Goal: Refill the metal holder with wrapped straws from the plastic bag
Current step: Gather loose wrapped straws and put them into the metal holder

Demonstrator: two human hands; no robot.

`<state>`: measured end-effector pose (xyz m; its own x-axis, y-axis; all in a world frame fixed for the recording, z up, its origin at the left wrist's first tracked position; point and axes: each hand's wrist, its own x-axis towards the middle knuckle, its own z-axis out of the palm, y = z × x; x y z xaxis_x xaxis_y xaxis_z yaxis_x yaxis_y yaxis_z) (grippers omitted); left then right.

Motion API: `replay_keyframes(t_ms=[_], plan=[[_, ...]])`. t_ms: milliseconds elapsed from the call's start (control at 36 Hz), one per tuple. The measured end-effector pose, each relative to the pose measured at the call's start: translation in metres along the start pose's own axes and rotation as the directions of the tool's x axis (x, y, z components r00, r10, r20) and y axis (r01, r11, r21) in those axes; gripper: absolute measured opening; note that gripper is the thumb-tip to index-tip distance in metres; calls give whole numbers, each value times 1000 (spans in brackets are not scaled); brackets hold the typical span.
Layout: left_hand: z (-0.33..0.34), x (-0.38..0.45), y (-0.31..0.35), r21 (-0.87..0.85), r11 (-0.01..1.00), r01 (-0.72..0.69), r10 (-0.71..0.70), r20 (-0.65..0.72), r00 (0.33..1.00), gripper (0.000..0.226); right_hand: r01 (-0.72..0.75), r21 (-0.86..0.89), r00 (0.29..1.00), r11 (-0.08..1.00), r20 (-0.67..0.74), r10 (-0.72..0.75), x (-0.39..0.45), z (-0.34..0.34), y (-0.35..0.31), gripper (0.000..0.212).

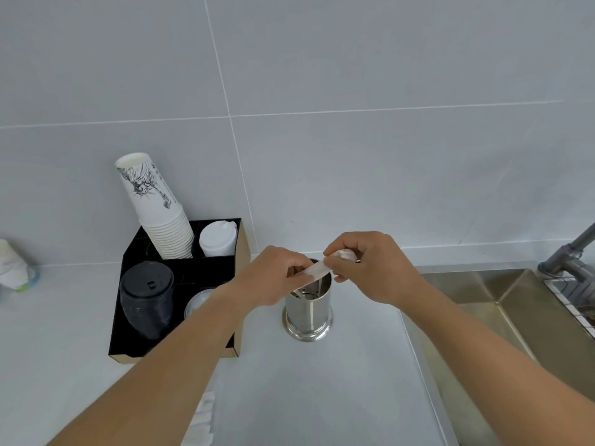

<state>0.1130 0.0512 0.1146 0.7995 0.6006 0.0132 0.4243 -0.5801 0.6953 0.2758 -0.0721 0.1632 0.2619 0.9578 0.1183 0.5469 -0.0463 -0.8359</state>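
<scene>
A shiny cylindrical metal holder [308, 312] stands upright on the white counter, with a few thin wrapped straws leaning inside it. Both hands hover just over its mouth. My left hand [272, 275] and my right hand [370, 268] pinch the two ends of a small bunch of white wrapped straws [317, 270], which lies across the holder's rim. A clear plastic bag with white straws [201, 416] lies at the bottom of the view, partly hidden under my left forearm.
A black organiser [236, 252] to the left holds a stack of printed paper cups [157, 214], white lids [216, 241] and black lids [146, 300]. A steel sink [476, 304] and grey tap [570, 255] lie to the right. The tiled wall stands close behind.
</scene>
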Motion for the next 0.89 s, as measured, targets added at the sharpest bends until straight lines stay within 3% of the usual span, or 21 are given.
replay_keyframes(t_ms=[111,222,389,583,639,750,889], plan=[[4,15,-7,2,1000,-4,4,5,1000,7,16,-25,1000,1000,-2,-16,4,1,11,23],[11,29,-14,37,999,-12,10,54,999,3,41,-77,999,996,5,-41,9,8,23,16],[24,43,-28,150,989,17,-33,108,994,12,95,-263,995,960,47,-85,19,20,40,15],[30,47,-29,208,977,42,-82,185,979,10,67,-405,990,912,138,-11,26,38,55,16],[33,47,-29,214,976,43,-85,192,978,25,57,-401,989,914,147,3,26,43,58,16],[36,45,-29,244,967,72,-133,245,960,8,21,-348,987,937,157,36,21,48,63,13],[32,42,-30,223,971,89,-149,266,952,19,-42,-232,975,972,202,90,14,48,71,15]])
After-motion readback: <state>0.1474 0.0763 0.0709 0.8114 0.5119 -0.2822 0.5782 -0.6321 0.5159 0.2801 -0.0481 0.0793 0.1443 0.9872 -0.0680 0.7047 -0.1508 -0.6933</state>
